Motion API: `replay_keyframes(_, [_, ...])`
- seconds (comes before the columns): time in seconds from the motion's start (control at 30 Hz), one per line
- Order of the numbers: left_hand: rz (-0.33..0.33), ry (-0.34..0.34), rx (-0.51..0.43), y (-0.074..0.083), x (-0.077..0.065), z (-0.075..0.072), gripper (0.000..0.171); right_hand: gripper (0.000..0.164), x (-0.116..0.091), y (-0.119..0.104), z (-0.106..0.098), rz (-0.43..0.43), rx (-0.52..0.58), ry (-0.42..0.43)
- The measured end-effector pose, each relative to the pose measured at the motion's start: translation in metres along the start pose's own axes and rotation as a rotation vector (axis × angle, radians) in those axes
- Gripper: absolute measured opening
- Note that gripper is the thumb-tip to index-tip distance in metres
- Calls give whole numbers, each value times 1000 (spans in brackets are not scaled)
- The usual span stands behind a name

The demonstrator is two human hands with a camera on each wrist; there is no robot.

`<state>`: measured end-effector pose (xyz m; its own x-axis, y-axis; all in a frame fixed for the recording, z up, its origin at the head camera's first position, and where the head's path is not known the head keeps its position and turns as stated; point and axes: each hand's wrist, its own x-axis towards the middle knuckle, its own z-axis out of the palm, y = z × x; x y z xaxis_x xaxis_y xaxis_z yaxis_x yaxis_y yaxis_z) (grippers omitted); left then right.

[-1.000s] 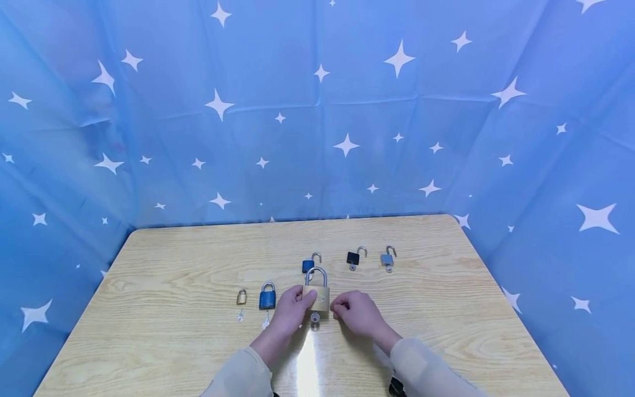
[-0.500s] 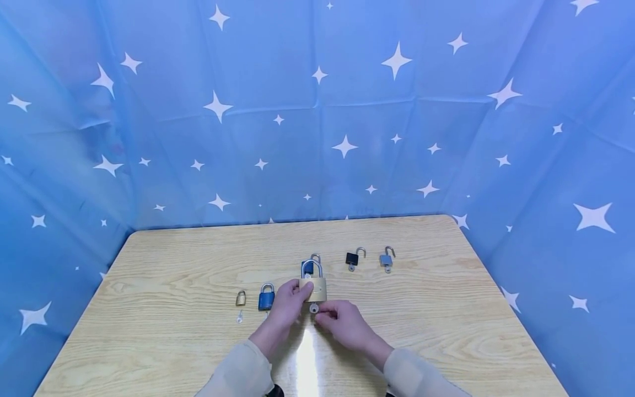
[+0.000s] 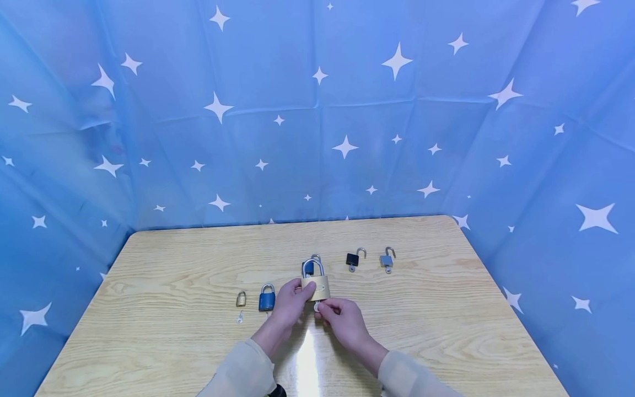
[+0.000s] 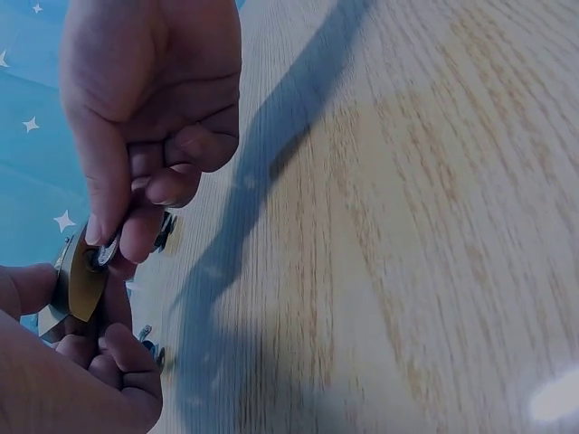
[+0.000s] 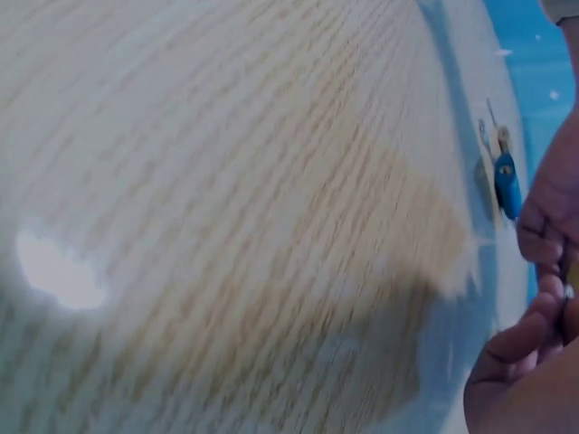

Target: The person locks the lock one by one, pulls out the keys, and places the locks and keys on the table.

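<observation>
A large brass padlock [image 3: 321, 288] with a closed silver shackle is held up above the table. My left hand [image 3: 289, 304] grips its body from the left, thumb across the front. Below the lock, my right hand [image 3: 344, 321] pinches the head of a silver key [image 3: 316, 307] that sits in the keyhole. In the left wrist view the key [image 4: 107, 250] shows between thumb and finger, against the brass bottom of the lock [image 4: 86, 287]. Behind the brass padlock, a smaller blue padlock [image 3: 307, 268] is partly hidden.
Left of the hands lie a blue padlock [image 3: 267, 301] and a small brass padlock [image 3: 241, 299] with a loose key [image 3: 240, 317] below it. Farther back right are a black padlock [image 3: 352, 259] and a grey padlock [image 3: 386, 261], both with shackles open and keys in. A starry blue curtain [image 3: 278, 138] surrounds the wooden table [image 3: 168, 331].
My right hand has moved left and up to the key and now pinches it. My left hand has lifted the brass padlock slightly.
</observation>
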<state>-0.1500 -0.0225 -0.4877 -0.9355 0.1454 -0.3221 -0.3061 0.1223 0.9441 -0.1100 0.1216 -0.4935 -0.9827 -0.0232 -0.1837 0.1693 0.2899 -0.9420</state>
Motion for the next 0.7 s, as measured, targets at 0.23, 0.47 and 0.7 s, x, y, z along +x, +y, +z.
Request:
replay_keyframes(0.23, [-6, -9, -3, 0, 0, 0, 35, 21, 2, 6, 4, 17, 12, 40])
replay_keyframes(0.47, [7, -21, 0, -1, 1, 0, 33, 22, 1, 7, 6, 16, 67, 53])
replay_keyframes(0.7, [2, -15, -4, -1, 1, 0, 33, 24, 2, 8, 6, 15, 79, 47])
